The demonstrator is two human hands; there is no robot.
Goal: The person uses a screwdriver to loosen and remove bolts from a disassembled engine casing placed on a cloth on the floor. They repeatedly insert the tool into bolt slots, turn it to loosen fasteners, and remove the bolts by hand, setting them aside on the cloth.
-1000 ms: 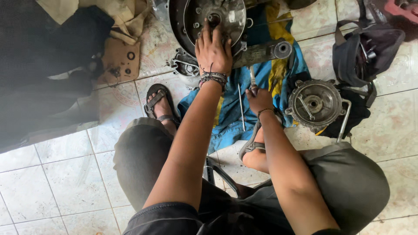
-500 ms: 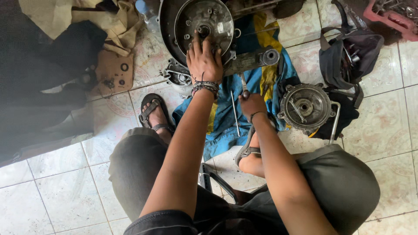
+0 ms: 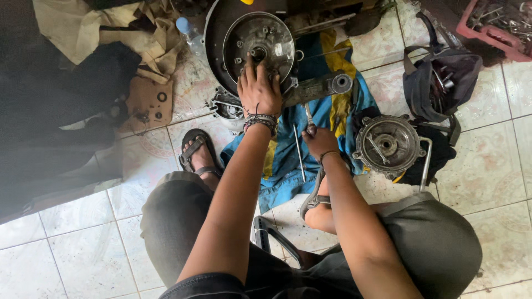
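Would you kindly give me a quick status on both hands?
Left hand flat on round metal hub. Right hand grips small tool over blue cloth. Nothing obstructing.

red crate (image 3: 501,27) cut by top-right edge, left side blurred dark, tool tip hidden in right hand (image 3: 320,138)

**Bare arms, dark clothes, strapped sandals**

The person wears dark grey trousers (image 3: 183,221) and a dark top, its hem showing at 6 o'clock. Both forearms are bare. The left hand (image 3: 258,91) has a stack of dark cord and bead bracelets (image 3: 260,120) at the wrist; the right hand (image 3: 320,141) has one thin dark band (image 3: 328,154). Black strapped sandals (image 3: 195,152) cover the feet.
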